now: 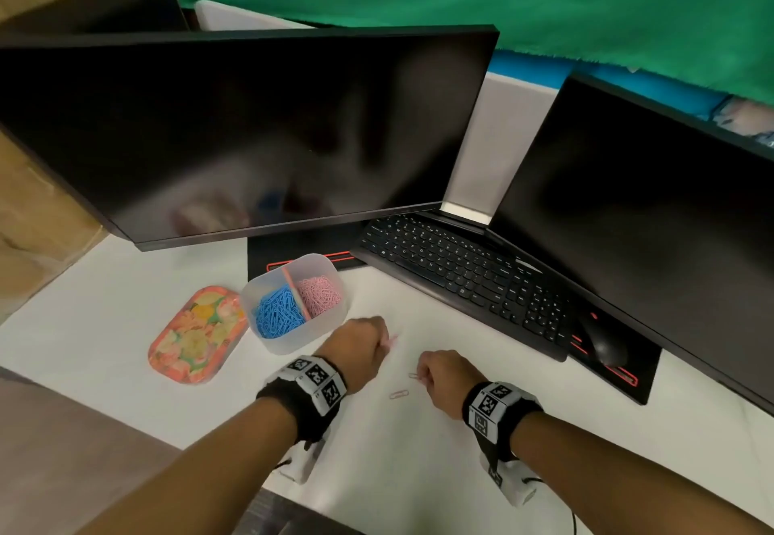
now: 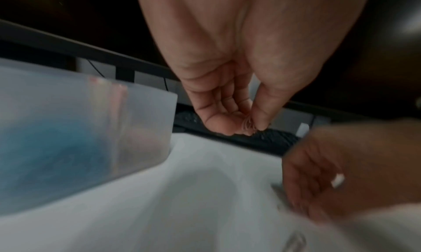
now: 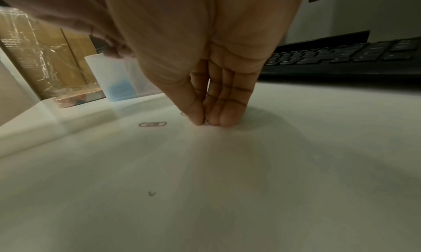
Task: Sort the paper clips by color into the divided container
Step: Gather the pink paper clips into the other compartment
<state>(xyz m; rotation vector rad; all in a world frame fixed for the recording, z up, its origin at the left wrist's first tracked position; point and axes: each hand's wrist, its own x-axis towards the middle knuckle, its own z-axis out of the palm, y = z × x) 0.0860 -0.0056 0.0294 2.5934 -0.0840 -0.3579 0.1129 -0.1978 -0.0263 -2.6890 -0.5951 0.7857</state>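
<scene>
The left hand (image 2: 230,94) had thumb and fingertips pinched shut on a small bunch of pink clips (image 2: 248,123), lifted just clear of the white desk (image 1: 419,471). It hovered just to the right of the divided container (image 1: 322,337), near its front corner. The right hand (image 3: 205,86) was further from the container, on the same side, with its fingers pressed straight down onto the desk and the thumb closing against them over a pink clip (image 3: 206,123). Whether that clip was truly gripped yet or only pinned I couldn't tell from where I stood.

One more pink clip (image 1: 398,394) lay loose on the desk, further from the container than either hand, between the two wrists. In the container itself, blue clips (image 1: 276,312) filled the left compartment and pink ones (image 1: 320,293) the right, with a divider between. A flowered tray (image 1: 167,350) sat just left of the container, a keyboard (image 1: 460,275) well off to its right.

To my eye the sorting was nearly finished, and this was the gathering of the last pink strays. The next move would call for the left hand to carry its bunch over the rim and release above the right compartment, not the blue one. The right hand needed a nail under its flat clip to lift it.
</scene>
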